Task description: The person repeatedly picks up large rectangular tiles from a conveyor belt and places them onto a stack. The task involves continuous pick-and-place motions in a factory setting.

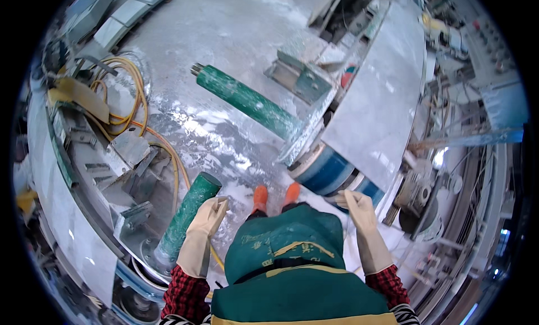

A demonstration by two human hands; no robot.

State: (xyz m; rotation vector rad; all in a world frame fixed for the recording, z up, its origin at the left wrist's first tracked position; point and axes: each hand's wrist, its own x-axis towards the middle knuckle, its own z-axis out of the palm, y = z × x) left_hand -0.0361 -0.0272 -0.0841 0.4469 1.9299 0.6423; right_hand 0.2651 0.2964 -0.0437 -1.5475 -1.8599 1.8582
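Both my hands wear long cream rubber gloves, with red-black checked sleeves behind them. My left hand [208,217] is closed, its fingers curled, just to the right of a thick green post [190,211] dusted with white. Whether anything lies inside those fingers is hidden. My right hand [357,206] is closed with the fingertips drawn together, near the blue drum-like roller [323,170] and the lower end of a pale slab [375,109]. I cannot make out anything in its grip. Between the hands hangs my green apron [292,241].
A second green post [247,100] stands ahead, beside a metal bracket [300,78]. Yellow-orange hoses [135,86] coil at the left and run toward my feet. My orange boots [260,198] are on the wet, white-streaked floor [216,137]. Machine frames and a curved pale belt [67,213] flank me.
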